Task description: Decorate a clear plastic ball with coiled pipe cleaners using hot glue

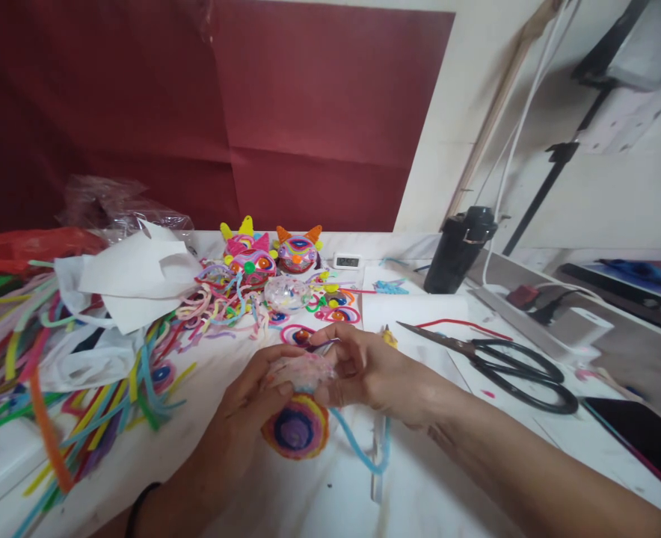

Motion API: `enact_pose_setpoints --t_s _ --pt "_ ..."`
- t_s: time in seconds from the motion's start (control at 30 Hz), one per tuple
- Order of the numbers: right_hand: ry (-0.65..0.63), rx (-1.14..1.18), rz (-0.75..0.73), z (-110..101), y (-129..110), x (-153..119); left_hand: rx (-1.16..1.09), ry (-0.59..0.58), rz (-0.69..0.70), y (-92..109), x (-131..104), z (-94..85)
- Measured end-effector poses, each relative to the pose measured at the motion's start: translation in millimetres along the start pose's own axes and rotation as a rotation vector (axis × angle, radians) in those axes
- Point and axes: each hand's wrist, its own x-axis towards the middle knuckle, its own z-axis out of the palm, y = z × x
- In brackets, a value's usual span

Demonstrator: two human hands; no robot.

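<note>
Between my two hands is a clear, rounded plastic piece [302, 368] with pinkish specks. Fingers of my left hand [246, 400] wrap its left side, thumb on the front. My right hand [358, 366] grips the right side, its fingers bent and thumb low. Just below the thumbs shows a round coiled pipe-cleaner disc [295, 432], purple and dark blue in the middle with pink, yellow and orange rings; whether it is fixed to the plastic I cannot tell. A light blue pipe cleaner [372, 467] curves out from under my right hand.
Loose pipe cleaners [98, 418] and white paper [134, 288] spread at left. Finished decorated heads [298, 252] and another clear piece [289, 294] stand at the back. On the right lie black-handled scissors [515, 366], a phone [644, 437], a power strip [560, 325] and an upright black bottle [457, 250].
</note>
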Motion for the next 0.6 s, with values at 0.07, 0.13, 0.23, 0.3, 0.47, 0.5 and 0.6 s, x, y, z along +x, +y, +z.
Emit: enact_pose_setpoints --t_s 0.07,0.13,0.23,0.3,0.47,0.5,0.6 --pt "0.008 0.021 0.000 1.4 1.4 1.4 -0.007 0.002 0.001 1.3 -1.3 0.7" --pt "0.014 0.043 -0.002 2.9 1.6 2.7 0.002 0.011 0.002 1.7 -1.6 0.8" --pt "0.018 0.063 -0.001 4.2 0.9 2.5 0.010 0.011 -0.011 0.7 -1.0 -0.1" --pt "0.017 0.068 0.006 4.2 1.1 0.9 -0.017 -0.008 -0.015 -0.5 -0.6 -0.8" --pt "0.046 0.070 0.018 3.3 5.7 -2.1 0.008 0.033 0.003 -2.8 -0.5 -1.4" --pt "0.050 0.071 0.019 3.2 6.4 -2.1 0.022 0.038 0.007 -2.6 -0.5 -1.3" --pt "0.047 0.076 0.023 3.1 6.7 -1.2 0.051 0.048 0.010 -0.7 -0.3 -0.2"
